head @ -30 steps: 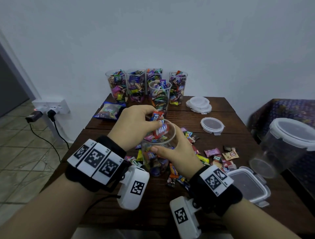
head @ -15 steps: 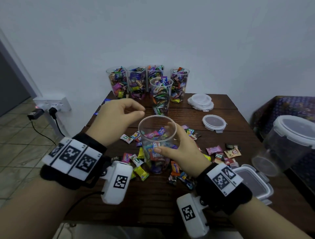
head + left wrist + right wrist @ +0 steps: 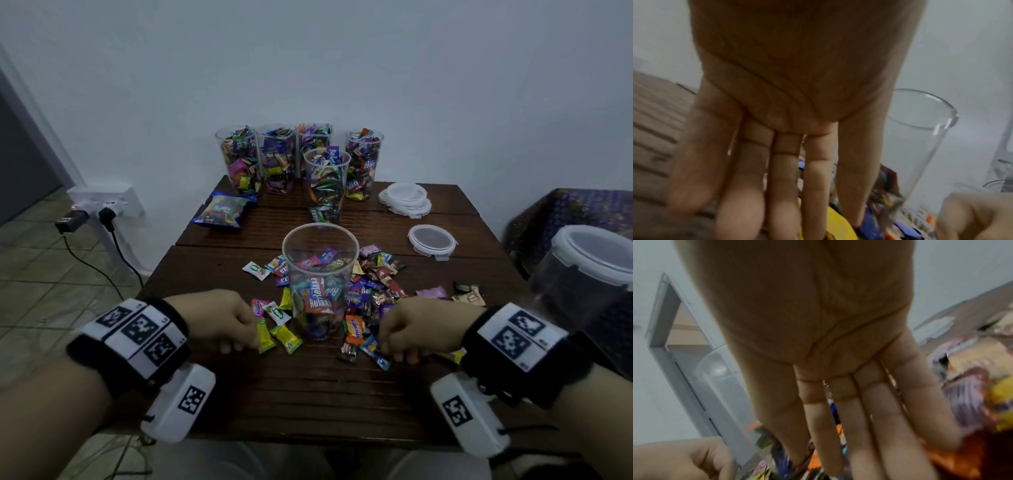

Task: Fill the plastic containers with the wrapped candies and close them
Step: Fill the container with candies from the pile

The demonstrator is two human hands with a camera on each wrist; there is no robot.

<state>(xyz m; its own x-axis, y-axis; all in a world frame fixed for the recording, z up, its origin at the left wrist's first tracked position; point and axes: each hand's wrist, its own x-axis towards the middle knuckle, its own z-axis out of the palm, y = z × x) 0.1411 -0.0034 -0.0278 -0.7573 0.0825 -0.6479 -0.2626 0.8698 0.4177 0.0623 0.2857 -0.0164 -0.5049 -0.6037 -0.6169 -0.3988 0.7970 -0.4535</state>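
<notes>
The wooden table [image 3: 308, 387] carries everything. At its middle stands the clear plastic container [image 3: 320, 274], upright, lidless, about half full of wrapped candies [image 3: 373, 291], with more scattered around its base. 5 filled containers [image 3: 301, 161] stand at the far edge. The left hand [image 3: 219, 318] and right hand [image 3: 418, 325] lie palm-down on either side, fingers straight and extended onto the loose candies, gripping nothing.
</notes>
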